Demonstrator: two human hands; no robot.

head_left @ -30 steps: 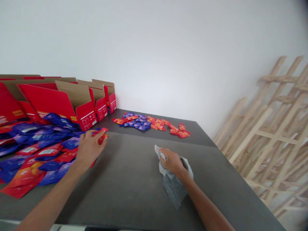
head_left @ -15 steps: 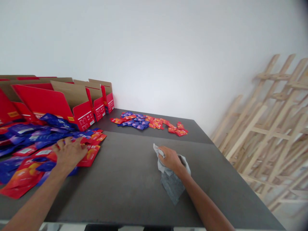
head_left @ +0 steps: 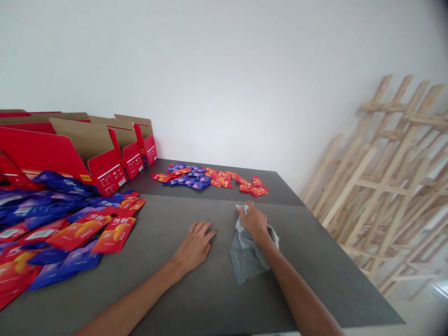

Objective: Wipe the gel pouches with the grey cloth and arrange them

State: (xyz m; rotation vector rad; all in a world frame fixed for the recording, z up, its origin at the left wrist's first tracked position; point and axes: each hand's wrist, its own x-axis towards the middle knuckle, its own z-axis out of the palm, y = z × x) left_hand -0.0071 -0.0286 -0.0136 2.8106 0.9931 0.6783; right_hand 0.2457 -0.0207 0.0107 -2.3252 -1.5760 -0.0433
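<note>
My right hand (head_left: 255,223) is closed on a thin grey cloth (head_left: 247,256), which lies bunched on the dark table (head_left: 210,298) and trails toward me. To its left, my left hand (head_left: 195,245) rests on the tabletop with nothing in it, fingers slightly curled and apart. Left of that hand is a heap of shiny pouches: red-and-orange ones such as the pouch (head_left: 115,234) at the heap's right edge, and blue ones such as the pouch (head_left: 66,266) in front.
Open red cardboard boxes (head_left: 105,172) stand in a row at the back left. Small blue sachets (head_left: 196,179) and red sachets (head_left: 257,186) lie along the table's far side. Wooden easel frames (head_left: 378,186) lean beyond the right edge, by a white wall (head_left: 224,84).
My left hand has left the pouches and moved right onto the bare tabletop. My right hand still grips the cloth, which has shifted and spread differently. The view has turned slightly right.
</note>
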